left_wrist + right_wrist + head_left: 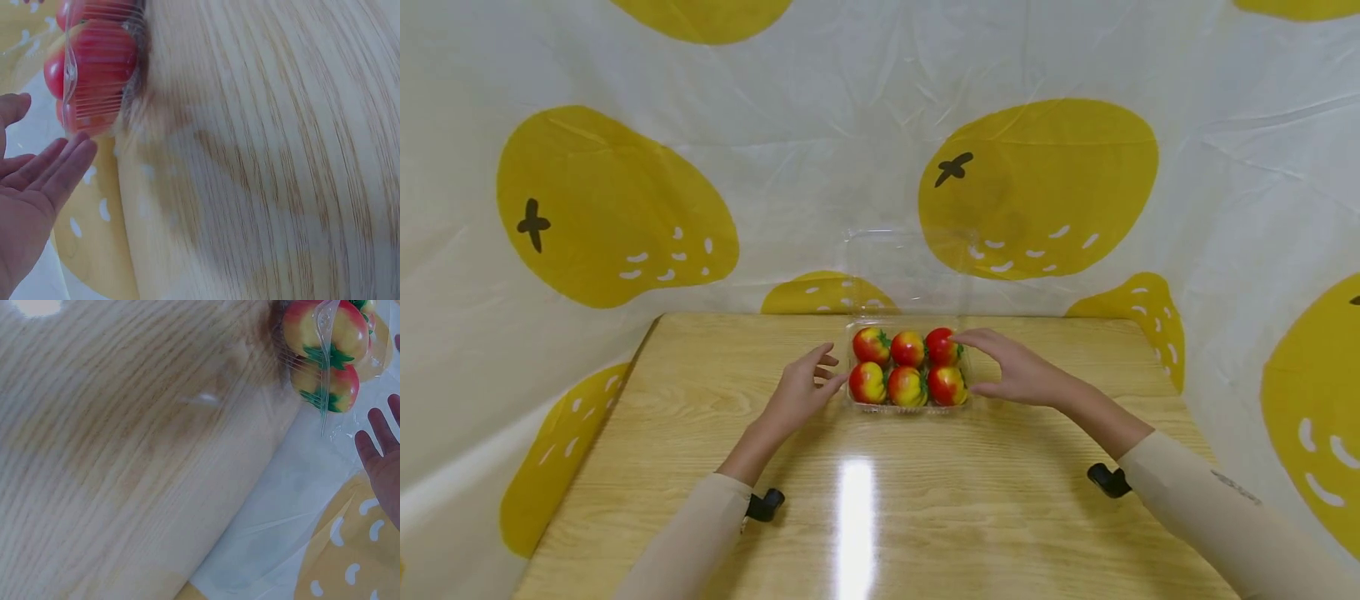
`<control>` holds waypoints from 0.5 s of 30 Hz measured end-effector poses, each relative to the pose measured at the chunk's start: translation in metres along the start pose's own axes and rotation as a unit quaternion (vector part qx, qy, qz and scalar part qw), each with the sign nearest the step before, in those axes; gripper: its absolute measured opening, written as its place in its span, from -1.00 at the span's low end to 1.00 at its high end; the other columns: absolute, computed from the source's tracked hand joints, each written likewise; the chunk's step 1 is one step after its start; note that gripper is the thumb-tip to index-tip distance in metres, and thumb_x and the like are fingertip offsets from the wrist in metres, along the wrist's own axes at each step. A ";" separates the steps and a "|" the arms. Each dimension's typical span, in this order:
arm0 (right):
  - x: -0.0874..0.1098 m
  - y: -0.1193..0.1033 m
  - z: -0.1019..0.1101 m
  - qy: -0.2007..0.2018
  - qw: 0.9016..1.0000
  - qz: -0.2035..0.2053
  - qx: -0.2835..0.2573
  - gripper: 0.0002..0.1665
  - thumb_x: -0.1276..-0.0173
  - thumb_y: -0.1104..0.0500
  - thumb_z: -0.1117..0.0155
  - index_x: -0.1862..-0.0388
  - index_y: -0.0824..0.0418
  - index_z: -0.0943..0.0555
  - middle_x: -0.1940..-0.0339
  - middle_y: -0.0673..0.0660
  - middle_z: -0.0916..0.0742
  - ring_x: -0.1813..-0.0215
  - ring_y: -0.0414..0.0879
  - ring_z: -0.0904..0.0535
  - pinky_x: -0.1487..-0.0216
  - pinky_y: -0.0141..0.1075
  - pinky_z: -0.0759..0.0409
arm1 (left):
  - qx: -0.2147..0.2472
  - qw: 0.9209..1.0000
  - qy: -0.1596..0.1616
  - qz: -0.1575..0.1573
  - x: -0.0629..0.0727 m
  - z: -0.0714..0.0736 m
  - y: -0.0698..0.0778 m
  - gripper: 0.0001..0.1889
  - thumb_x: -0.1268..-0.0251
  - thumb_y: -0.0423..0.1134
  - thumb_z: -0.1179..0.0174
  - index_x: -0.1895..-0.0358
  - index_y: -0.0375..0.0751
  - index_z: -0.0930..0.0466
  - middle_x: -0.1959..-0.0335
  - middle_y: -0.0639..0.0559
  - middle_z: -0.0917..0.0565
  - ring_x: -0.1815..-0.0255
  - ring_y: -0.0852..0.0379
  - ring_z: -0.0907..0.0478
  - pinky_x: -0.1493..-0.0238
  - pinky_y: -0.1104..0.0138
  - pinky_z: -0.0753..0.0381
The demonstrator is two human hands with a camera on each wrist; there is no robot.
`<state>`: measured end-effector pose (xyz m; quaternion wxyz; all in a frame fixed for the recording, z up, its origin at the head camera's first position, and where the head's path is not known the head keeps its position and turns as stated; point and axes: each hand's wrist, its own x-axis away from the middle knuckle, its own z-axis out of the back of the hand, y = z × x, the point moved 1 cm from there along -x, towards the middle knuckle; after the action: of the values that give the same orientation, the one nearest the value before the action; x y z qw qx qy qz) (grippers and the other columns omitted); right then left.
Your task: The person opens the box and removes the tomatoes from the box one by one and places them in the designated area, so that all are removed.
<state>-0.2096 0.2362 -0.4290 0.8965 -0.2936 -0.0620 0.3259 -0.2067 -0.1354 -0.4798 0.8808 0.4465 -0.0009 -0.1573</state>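
A clear plastic clamshell box (910, 409) sits near the table's back edge, its transparent lid (910, 271) raised behind it. Inside, red-and-yellow fruits (908, 387) with green leafy tops fill two rows of three. My left hand (801, 390) is at the box's left side, fingers loosely bent and holding nothing; in the left wrist view its fingertips (86, 147) are just by the box's end. On the other side, my right hand (1018, 371) spreads thumb and fingers around the right end, overlapping the back right fruit (942, 345) in the head view. Its palm is empty.
The wooden table (970, 517) carries a bright light reflection in front of the box. A white cloth (820, 167) printed with large yellow fruits hangs behind and at both sides. Black devices (766, 505) sit at both wrists.
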 end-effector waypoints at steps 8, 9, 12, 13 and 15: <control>-0.008 -0.001 -0.003 -0.028 1.000 0.001 0.005 -0.09 -0.26 0.39 -0.44 -0.58 0.17 -0.34 -0.56 0.24 -0.41 -0.57 0.29 -0.27 -0.45 0.31 -0.39 | 0.056 0.995 -0.011 0.078 -0.001 -0.002 -0.002 -0.34 -0.40 -0.18 -0.36 -0.45 -0.40 -0.39 -0.03 -0.20 -0.75 0.09 -0.07 -0.73 0.17 0.24 -0.80; -0.008 -0.001 -0.004 -0.031 0.999 0.003 0.008 -0.09 -0.25 0.40 -0.44 -0.57 0.17 -0.35 -0.55 0.24 -0.41 -0.57 0.29 -0.28 -0.45 0.30 -0.41 | 0.068 0.994 -0.015 0.088 -0.001 -0.002 -0.002 -0.35 -0.40 -0.19 -0.36 -0.45 -0.40 -0.39 -0.02 -0.19 -0.75 0.11 -0.04 -0.72 0.19 0.25 -0.80; -0.010 0.000 -0.006 -0.042 0.999 0.008 0.013 -0.09 -0.24 0.42 -0.44 -0.57 0.17 -0.36 -0.54 0.22 -0.43 -0.56 0.29 -0.30 -0.42 0.28 -0.45 | 0.125 0.985 -0.036 0.113 -0.002 -0.004 -0.005 -0.38 -0.42 -0.26 -0.34 -0.45 -0.42 -0.38 -0.03 -0.24 -0.71 0.14 0.00 -0.72 0.19 0.25 -0.82; -0.010 0.001 -0.007 -0.045 0.999 0.009 0.014 -0.09 -0.23 0.43 -0.43 -0.56 0.17 -0.36 -0.54 0.21 -0.43 -0.55 0.28 -0.31 -0.41 0.27 -0.47 | 0.146 0.981 -0.042 0.121 -0.002 -0.005 -0.006 -0.39 -0.43 -0.28 -0.33 -0.44 -0.43 -0.38 -0.03 -0.26 -0.70 0.14 0.01 -0.73 0.18 0.23 -0.83; -0.011 0.002 -0.008 -0.052 0.998 0.008 0.018 -0.09 -0.22 0.44 -0.43 -0.56 0.16 -0.37 -0.53 0.20 -0.44 -0.54 0.27 -0.34 -0.40 0.25 -0.49 | 0.179 0.973 -0.049 0.134 -0.003 -0.006 -0.007 -0.44 -0.44 -0.31 -0.31 -0.41 -0.44 -0.41 -0.02 -0.29 -0.67 0.17 0.01 -0.75 0.17 0.21 -0.83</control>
<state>-0.2167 0.2268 -0.4359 0.8945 -0.2609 -0.1003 0.3488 -0.2111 -0.1336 -0.4887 0.7984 0.5848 -0.1314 -0.0570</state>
